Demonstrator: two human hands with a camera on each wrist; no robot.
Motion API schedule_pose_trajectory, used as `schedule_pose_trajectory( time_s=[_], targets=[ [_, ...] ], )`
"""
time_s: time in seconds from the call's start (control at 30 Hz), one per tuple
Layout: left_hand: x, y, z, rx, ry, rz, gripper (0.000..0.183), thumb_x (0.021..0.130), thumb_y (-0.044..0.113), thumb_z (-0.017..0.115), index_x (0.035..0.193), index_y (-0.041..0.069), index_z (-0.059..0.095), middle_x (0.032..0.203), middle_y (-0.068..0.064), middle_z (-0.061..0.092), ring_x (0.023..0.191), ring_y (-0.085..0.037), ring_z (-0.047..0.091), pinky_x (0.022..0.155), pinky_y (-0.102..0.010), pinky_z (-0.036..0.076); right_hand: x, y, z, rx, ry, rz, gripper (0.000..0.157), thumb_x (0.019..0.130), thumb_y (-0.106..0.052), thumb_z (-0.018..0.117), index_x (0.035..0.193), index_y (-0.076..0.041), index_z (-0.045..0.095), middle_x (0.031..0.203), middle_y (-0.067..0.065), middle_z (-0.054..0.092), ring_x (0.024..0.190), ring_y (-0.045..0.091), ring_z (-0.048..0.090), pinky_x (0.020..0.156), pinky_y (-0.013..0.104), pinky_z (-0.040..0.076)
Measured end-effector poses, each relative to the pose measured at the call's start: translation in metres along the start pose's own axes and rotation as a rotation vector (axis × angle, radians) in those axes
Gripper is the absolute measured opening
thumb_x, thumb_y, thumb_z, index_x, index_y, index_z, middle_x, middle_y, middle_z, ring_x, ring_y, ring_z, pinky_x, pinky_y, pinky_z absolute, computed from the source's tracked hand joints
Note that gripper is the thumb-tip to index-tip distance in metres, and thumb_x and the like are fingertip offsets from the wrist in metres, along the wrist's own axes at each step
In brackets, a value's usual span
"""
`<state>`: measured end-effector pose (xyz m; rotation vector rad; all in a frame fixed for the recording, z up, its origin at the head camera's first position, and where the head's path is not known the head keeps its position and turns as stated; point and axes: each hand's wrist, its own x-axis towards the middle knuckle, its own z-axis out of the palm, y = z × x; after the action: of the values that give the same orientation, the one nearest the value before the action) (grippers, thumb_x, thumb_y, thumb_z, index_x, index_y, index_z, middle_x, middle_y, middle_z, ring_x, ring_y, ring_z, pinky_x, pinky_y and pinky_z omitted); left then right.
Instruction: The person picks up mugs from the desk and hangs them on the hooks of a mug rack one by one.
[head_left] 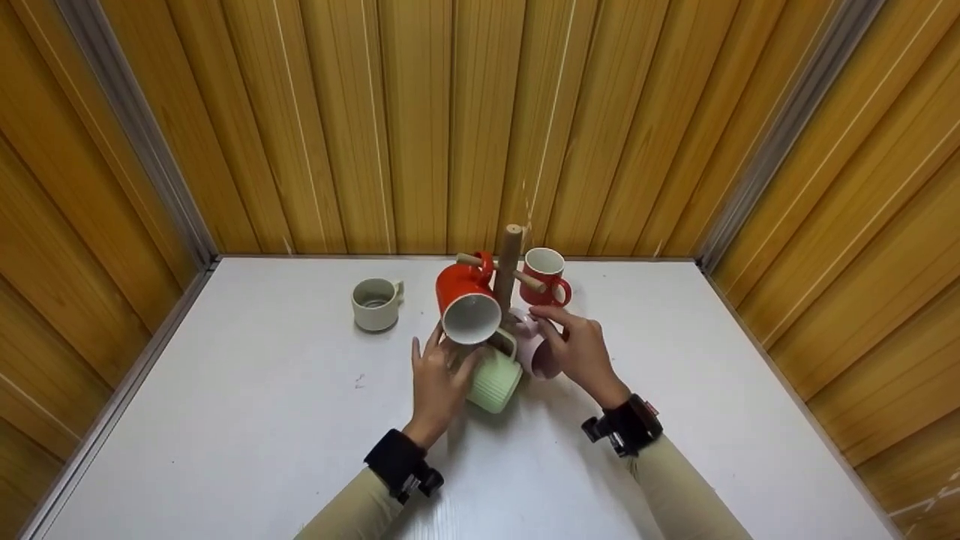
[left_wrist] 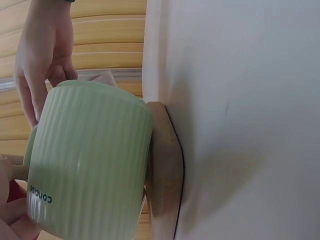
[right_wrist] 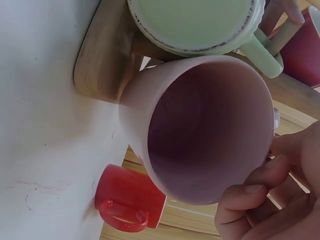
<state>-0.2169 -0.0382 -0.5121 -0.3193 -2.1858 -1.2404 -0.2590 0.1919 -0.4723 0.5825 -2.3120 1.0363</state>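
A wooden mug tree (head_left: 507,262) stands on the table with a red-orange mug (head_left: 459,283) hanging from an upper peg, its white inside facing forward. Below it, a ribbed light green mug (left_wrist: 90,160) hangs tilted by its handle on a lower peg. My left hand (head_left: 439,382) is beside the green mug, fingers loosely extended, fingertips at that peg's end. With thumb and fingers, my right hand (head_left: 585,352) pinches the pale pink mug (right_wrist: 200,130) near its handle. The pink mug lies sideways against the tree, mouth outward; its handle is largely hidden in the right wrist view.
A second red mug (head_left: 541,281) stands upright behind the tree to the right. To the left, a greyish-white mug (head_left: 375,309) stands on the white table (head_left: 247,420). Wood-patterned walls (head_left: 412,127) border the table at the back and both sides.
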Motion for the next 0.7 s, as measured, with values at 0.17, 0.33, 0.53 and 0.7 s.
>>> schedule_pose_trajectory(
  time_s=[0.17,0.33,0.53,0.7],
  targets=[
    [0.003,-0.005,-0.005,-0.037,0.028,-0.029,0.037,0.088,0.024,0.082,0.117,0.002,0.076,0.126,-0.014,0.071,0.141,-0.038,0.047,0.116,-0.074,0.01,-0.003,-0.005,0.0,-0.043,0.02,-0.055,0.019,0.093,-0.008,0.076,0.111,-0.011,0.081,0.105,0.005,0.078,0.052,0.003,0.032,0.049,0.024,0.035],
    [0.006,-0.009,-0.009,-0.051,0.045,-0.067,0.031,0.089,0.025,0.081,0.112,0.004,0.077,0.122,-0.013,0.073,0.14,-0.038,0.048,0.116,-0.074,0.01,-0.008,-0.01,0.0,-0.077,0.01,-0.08,0.02,0.092,-0.01,0.076,0.112,-0.011,0.08,0.074,0.001,0.072,0.052,-0.001,0.024,0.048,0.025,0.029],
    [0.011,-0.014,-0.013,-0.034,0.072,-0.084,0.033,0.089,0.026,0.081,0.111,0.003,0.077,0.12,-0.014,0.074,0.137,-0.04,0.05,0.115,-0.074,0.014,-0.011,-0.015,0.001,-0.081,-0.011,-0.089,0.021,0.094,-0.013,0.076,0.114,-0.011,0.08,0.087,-0.002,0.078,0.052,-0.002,0.021,0.049,0.025,0.03],
    [0.014,-0.018,-0.014,-0.038,0.088,-0.101,0.031,0.088,0.024,0.082,0.11,0.003,0.077,0.118,-0.013,0.074,0.137,-0.041,0.05,0.115,-0.074,0.015,-0.015,-0.018,0.002,-0.091,-0.012,-0.104,0.022,0.094,-0.014,0.076,0.116,-0.012,0.079,0.106,0.0,0.078,0.061,0.001,0.045,0.06,0.032,0.051]
  ],
)
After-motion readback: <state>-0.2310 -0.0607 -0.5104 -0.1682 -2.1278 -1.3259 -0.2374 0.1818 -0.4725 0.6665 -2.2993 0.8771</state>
